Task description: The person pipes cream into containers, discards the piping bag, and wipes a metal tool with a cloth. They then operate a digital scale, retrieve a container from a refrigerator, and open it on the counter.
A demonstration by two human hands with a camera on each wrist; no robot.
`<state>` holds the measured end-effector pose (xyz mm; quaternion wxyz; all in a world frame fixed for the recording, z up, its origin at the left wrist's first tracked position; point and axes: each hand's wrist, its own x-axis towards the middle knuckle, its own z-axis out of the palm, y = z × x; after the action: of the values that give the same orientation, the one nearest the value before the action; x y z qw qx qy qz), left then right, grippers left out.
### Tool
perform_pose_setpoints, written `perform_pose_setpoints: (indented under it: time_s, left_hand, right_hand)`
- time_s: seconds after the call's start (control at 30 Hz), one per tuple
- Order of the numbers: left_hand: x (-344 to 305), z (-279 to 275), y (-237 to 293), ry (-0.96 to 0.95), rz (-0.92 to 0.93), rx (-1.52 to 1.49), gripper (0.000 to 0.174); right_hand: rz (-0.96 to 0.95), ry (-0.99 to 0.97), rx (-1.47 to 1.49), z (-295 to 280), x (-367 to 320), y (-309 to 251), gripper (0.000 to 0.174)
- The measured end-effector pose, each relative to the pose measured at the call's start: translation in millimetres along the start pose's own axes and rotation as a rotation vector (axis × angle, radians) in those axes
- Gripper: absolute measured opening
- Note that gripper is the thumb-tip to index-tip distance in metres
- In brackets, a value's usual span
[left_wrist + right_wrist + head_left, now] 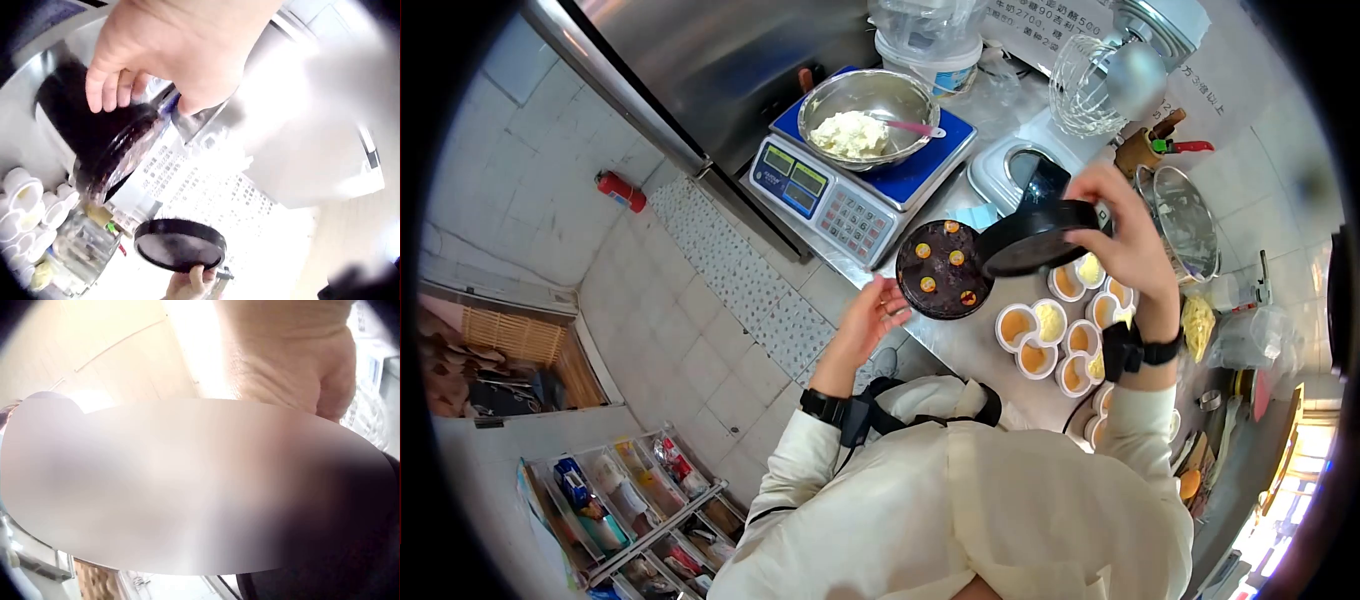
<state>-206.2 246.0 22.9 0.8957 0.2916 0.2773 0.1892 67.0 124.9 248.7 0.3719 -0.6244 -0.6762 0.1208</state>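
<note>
A dark round container [930, 270] with several small orange stickers on top stands at the metal table's near edge; its dark side [69, 119] shows in the left wrist view. My left hand [872, 322] is beside its left rim, fingers loosely bent and holding nothing; whether the fingertips touch it, I cannot tell. The left wrist view has this hand [175, 53] close to the container. My right hand [1135, 230] grips a round black lid-like piece [1040, 240], tilted beside and above the container. That piece [180, 245] hides part of the right fingers. The right wrist view is mostly blurred.
Behind the container, a scale [830, 205] bears a metal bowl [910, 85] of white food with a pink-handled spatula. Several small filled cups [1037, 360] stand to the right. A stand mixer [1090, 130] with a whisk is at the back right, near a glass container [1185, 215].
</note>
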Motion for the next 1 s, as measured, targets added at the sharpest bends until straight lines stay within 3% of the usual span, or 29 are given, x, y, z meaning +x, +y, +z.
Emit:
perform_pose_setpoints:
  time_s: [0.17, 0.33, 0.47, 0.63, 0.67, 0.73, 0.8, 1.0]
  left_hand:
    - [-10.1, 38.5, -1.4, 0.182, 0.046, 0.133, 0.025]
    - [3.7, 33.8, -16.2, 0.257, 0.084, 0.278, 0.019]
    - [-34.8, 16.8, -12.1, 0.305, 0.288, 0.261, 0.035]
    - [-136.4, -6.5, 44.2, 0.46, 0.567, 0.066, 0.063]
    - [-149.8, -10.3, 52.9, 0.481, 0.578, 0.075, 0.063]
    - [-172.3, -15.6, 65.2, 0.568, 0.775, 0.14, 0.063]
    - [-185.1, -29.9, 70.6, 0.636, 0.913, 0.19, 0.06]
    - [-203.9, -81.7, 92.2, 0.842, 1.034, 0.124, 0.055]
  right_hand:
    - [0.098, 0.46, -0.194, 12.7, -56.3, 12.4, 0.035]
    - [0.094, 0.569, -0.383, 37.0, -89.7, 31.3, 0.034]
    - [-0.003, 0.497, -0.433, 55.3, -90.3, 36.3, 0.034]
    - [-0.129, 0.303, -0.377, 122.7, -62.7, 46.8, 0.029]
    - [-0.176, 0.252, -0.425, 141.0, -55.1, 51.4, 0.029]
    - [-0.189, 0.213, -0.418, 174.8, -46.8, 60.7, 0.027]
    - [0.014, 0.203, -0.437, 204.6, -45.2, 67.6, 0.029]
    - [0.166, 0.117, -0.517, 240.3, -54.1, 67.3, 0.038]
